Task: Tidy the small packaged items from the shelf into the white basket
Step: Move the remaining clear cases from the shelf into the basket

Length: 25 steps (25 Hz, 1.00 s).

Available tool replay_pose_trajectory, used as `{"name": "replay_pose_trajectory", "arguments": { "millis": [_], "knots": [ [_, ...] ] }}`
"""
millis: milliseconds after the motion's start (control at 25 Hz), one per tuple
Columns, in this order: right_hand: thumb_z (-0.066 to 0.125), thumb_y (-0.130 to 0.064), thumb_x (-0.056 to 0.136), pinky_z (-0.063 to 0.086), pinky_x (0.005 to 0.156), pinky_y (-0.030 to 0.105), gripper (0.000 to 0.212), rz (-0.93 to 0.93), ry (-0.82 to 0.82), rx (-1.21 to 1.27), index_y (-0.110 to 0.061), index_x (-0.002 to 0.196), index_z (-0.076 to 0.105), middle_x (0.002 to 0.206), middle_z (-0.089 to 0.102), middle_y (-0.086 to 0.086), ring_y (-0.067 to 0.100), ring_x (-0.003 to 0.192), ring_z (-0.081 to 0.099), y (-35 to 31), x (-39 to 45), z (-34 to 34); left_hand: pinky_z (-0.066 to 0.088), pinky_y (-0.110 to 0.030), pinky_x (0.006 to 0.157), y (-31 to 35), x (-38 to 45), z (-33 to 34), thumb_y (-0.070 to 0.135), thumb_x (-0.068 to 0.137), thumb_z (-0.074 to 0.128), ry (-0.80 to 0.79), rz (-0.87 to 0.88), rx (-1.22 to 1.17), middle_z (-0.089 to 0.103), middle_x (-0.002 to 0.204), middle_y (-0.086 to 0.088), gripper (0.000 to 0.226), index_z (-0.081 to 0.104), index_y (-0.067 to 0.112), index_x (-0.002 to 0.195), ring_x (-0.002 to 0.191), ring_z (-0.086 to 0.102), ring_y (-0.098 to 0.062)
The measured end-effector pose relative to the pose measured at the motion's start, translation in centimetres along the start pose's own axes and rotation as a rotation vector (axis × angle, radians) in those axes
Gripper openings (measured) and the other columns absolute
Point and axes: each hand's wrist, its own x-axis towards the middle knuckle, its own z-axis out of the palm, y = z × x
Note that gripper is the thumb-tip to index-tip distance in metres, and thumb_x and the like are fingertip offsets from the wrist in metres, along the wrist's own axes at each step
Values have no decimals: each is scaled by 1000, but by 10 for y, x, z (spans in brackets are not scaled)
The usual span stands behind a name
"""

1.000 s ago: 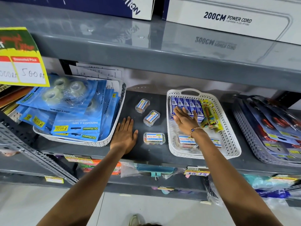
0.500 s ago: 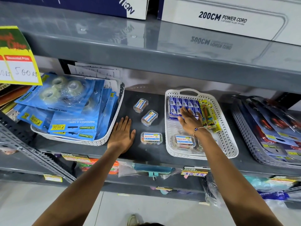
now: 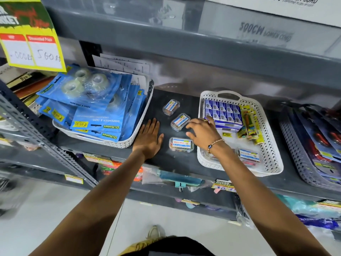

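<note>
L hand (image 3: 148, 139) flat on dark shelf (image 3: 162, 100), palm down, fingers spread, holding nothing. White basket (image 3: 273, 145) at 3 o'clock of it, holds blue boxes (image 3: 223, 112), yellow packs (image 3: 249, 124). Tape basket (image 3: 136, 133) at 9 o'clock. Three clear packets loose between baskets: far (image 3: 171, 107), mid (image 3: 180, 121), near (image 3: 181, 144). Far, mid long axes point 1–2 o'clock; near lies 3–9. R hand (image 3: 202, 131) over basket's left rim, fingers loosely curled, empty, tips just beside mid packet.

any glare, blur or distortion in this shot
Head view: the wide lens bends the upper shelf; its glossy face mirrors the power cord box lettering. Frame edges smear, the price sign looks soft, while the small clear packets between both hands stay fairly sharp.
</note>
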Motion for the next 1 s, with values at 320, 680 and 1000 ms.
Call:
{"name": "replay_pose_trajectory", "arguments": {
  "millis": [320, 680, 1000],
  "knots": [
    [54, -3, 83, 29, 108, 40, 53, -82, -115, -107, -15, 134, 45, 141, 47, 7, 28, 123, 52, -12, 34, 19, -2, -35, 121, 0, 0, 1, 45, 100, 17, 7, -6, 11, -2, 162, -4, 64, 0, 13, 152, 149, -5, -19],
    [67, -17, 81, 31, 100, 42, 54, -66, -89, -176, -18, 130, 45, 138, 50, 3, 27, 125, 48, -9, 82, 25, -5, -33, 119, 2, -2, -2, 46, 99, 20, 26, -13, 13, 0, 163, -2, 64, 3, 15, 153, 149, -4, -17],
    [64, -43, 83, 30, 100, 42, 46, -45, -168, -107, -20, 122, 57, 130, 53, 5, 27, 122, 51, -17, 38, 16, -2, -35, 121, 0, 0, 2, 45, 99, 18, 28, -8, 19, 0, 163, -2, 63, 3, 14, 152, 149, -4, -18]
  ]
}}
